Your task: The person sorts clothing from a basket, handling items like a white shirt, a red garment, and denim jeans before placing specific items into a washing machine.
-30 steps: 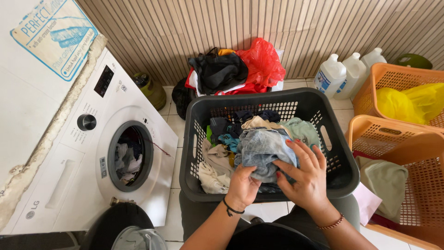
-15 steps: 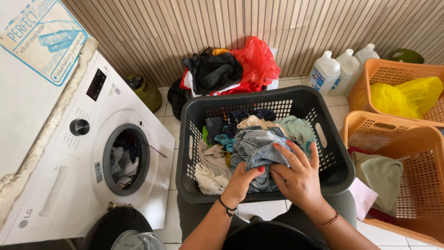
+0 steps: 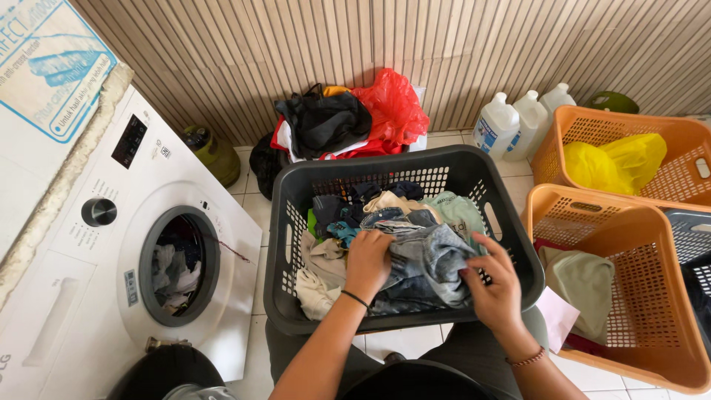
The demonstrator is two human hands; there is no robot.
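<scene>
A dark grey laundry basket full of mixed clothes rests on my lap. My left hand grips a faded blue denim garment lying on top of the pile. My right hand holds the same garment at its right edge, fingers curled into the cloth. Beige, teal and dark clothes lie under and around the denim.
A white front-loading washing machine stands at left, its drum open with clothes inside. Two orange baskets sit at right, one holding a yellow bag. White jugs and a heap with a red bag stand by the wall.
Both hands have shifted on the denim garment: my left hand moved up onto it and my right hand slid to its right edge. The view tilted slightly.
</scene>
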